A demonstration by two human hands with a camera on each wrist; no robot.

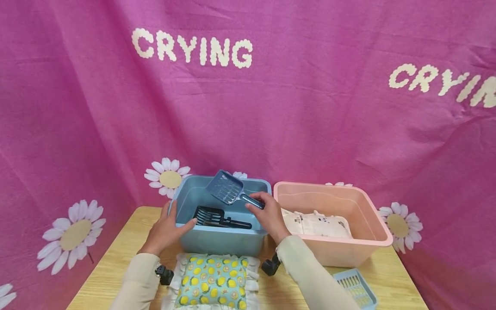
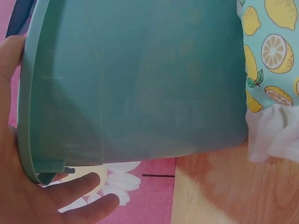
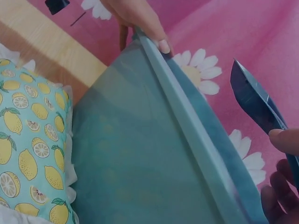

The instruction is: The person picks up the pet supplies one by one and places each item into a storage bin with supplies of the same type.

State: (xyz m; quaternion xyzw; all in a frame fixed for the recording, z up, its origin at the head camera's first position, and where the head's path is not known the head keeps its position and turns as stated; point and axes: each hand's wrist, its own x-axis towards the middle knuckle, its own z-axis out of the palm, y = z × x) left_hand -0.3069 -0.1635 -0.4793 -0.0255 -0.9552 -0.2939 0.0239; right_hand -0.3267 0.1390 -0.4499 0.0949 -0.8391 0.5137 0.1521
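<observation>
My right hand [image 1: 270, 216] grips the handle of a dark blue litter scoop [image 1: 226, 188], holding it raised over a blue bin [image 1: 222, 239]. The slotted head of the scoop points to the left and is seen edge-on in the right wrist view. At the bin's front left corner rests my left hand [image 1: 166, 232], thumb over the rim [image 2: 29, 88] and fingers fairly straight along the outside. Inside the bin lie a black slotted scoop [image 1: 207, 214] and a black handled piece [image 1: 236, 224] beside it.
To the right stands a pink bin [image 1: 329, 252] with white printed cloth [image 1: 319, 224] in it. A lemon-print cushion [image 1: 213, 280] with white frills lies in front of the blue bin. Near the table's right side is a light blue slotted tray [image 1: 370, 295]. A pink curtain [image 1: 271, 120] hangs behind.
</observation>
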